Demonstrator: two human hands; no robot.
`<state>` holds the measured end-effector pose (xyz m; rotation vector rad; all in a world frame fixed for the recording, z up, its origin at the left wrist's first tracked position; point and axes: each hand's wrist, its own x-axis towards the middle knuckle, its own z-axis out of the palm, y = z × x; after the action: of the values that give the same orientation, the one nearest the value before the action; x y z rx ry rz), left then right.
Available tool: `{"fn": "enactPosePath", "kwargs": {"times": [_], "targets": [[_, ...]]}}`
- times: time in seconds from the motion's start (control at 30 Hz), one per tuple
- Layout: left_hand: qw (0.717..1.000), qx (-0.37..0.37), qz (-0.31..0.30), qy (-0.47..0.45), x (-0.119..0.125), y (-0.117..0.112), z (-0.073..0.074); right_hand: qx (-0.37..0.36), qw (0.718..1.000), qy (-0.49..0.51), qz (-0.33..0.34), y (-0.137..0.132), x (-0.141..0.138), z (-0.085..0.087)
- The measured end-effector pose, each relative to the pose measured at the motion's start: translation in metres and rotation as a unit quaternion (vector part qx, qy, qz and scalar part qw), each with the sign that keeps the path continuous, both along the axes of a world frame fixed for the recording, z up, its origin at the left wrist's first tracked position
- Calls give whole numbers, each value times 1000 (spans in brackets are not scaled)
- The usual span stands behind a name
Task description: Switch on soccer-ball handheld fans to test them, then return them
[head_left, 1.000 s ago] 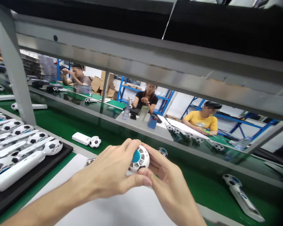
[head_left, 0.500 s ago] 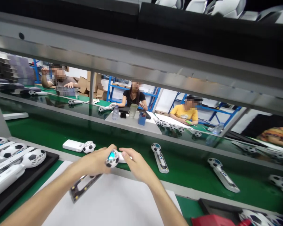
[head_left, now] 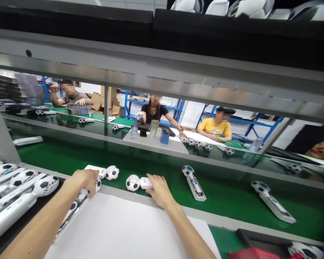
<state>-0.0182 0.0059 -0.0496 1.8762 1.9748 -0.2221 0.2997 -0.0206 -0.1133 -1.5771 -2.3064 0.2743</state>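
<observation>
My left hand [head_left: 85, 180] is closed around the ball end of a handheld device with a soccer-ball head [head_left: 98, 184]. Its handle slants down-left over the white sheet, its open side showing inner parts; my forearm hides some of it. At the near edge of the green belt, my right hand [head_left: 160, 190] grips the white handle of a second soccer-ball device [head_left: 133, 182], whose ball points left. Just beyond my left hand, another such device [head_left: 112, 173] lies on the belt, its handle partly covered by my fingers.
White paper [head_left: 124, 226] covers the bench before me. Finished-looking devices fill a black tray [head_left: 21, 230] on the left. Two open-handled devices [head_left: 196, 185] [head_left: 275, 205] lie on the belt [head_left: 226, 194] to the right. A red object [head_left: 253, 253] sits lower right; a shelf [head_left: 162, 68] crosses overhead. Co-workers sit opposite.
My hands have moved apart: the left went down-left with its device, the right now holds the second device by its handle. Across the belt, a co-worker's arm has reached toward a row of devices.
</observation>
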Motion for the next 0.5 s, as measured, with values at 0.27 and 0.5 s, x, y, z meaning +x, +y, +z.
{"fn": "enactPosePath", "kwargs": {"times": [0.27, 0.5], "targets": [[995, 89, -35, -7, -4, 16, -6, -16, 983, 155, -95, 0, 15, 14], [994, 94, -60, 21, 12, 29, -28, -121, 885, 430, -130, -4, 14, 53]]}}
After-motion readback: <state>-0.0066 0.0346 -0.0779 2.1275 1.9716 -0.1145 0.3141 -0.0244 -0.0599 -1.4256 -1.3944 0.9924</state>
